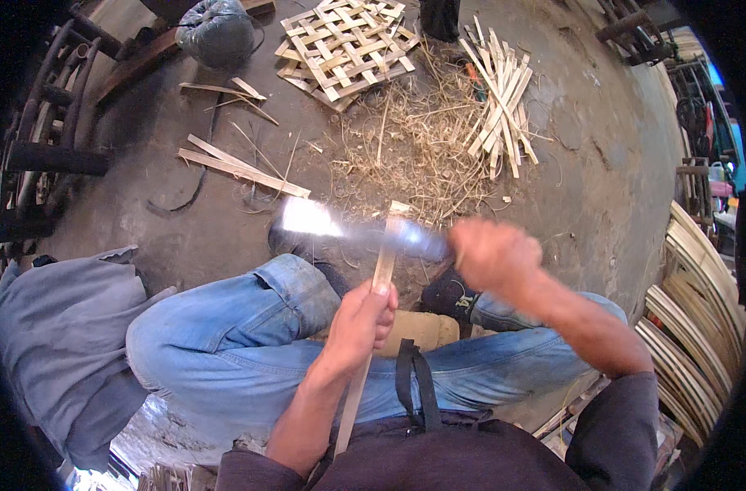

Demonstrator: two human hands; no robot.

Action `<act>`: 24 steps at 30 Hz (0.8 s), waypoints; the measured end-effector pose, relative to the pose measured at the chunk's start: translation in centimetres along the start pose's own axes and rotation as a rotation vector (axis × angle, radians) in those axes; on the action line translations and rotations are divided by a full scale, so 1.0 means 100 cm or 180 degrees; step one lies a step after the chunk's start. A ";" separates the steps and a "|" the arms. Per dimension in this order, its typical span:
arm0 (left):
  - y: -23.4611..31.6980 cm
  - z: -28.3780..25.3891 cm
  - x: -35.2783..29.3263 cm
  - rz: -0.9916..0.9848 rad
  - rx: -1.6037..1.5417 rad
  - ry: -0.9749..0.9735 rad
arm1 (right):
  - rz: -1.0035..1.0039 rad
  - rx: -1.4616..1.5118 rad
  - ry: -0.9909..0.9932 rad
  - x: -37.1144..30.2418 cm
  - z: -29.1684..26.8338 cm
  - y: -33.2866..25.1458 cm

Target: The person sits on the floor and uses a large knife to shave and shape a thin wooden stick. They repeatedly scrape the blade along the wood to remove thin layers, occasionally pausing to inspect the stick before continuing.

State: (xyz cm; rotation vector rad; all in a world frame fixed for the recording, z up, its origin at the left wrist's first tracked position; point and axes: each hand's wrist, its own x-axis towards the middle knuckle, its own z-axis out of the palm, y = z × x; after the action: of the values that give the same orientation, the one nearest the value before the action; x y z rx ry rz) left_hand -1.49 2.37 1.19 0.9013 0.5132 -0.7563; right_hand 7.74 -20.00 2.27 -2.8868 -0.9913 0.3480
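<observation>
My left hand (361,326) is closed round a long, pale bamboo strip (383,263), thumb on top. The strip slants from my waist up past my knees. My right hand (497,255), smeared by motion, grips the handle end of a broad-bladed knife (361,231). Its shiny blade points left and crosses the strip near its upper end. Because of the glare and blur, I cannot tell whether the edge bites into the strip.
Thin shavings (406,147) litter the floor ahead, beside a pile of cut strips (504,98) and woven lattice panels (344,49). Loose strips (238,168) lie to the left. Long bundled strips (688,344) stand at the right; a grey cloth (66,344) hangs at the left.
</observation>
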 end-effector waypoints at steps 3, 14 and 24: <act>0.002 0.003 0.005 0.0022 0.0055 0.0206 | 0.0496 0.0625 0.0058 -0.001 0.002 -0.010; -0.012 0.006 0.001 0.0054 0.0543 0.0386 | 0.0553 -0.0147 -0.0117 0.015 -0.004 0.037; -0.006 0.004 0.012 -0.0168 0.0003 -0.0066 | 0.0535 0.0571 -0.0005 -0.017 0.008 0.010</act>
State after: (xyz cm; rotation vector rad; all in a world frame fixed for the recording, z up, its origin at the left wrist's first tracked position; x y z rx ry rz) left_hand -1.11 1.36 0.31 0.8827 0.5201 -0.8132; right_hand 6.82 -21.80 1.66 -2.8112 -0.6801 0.4262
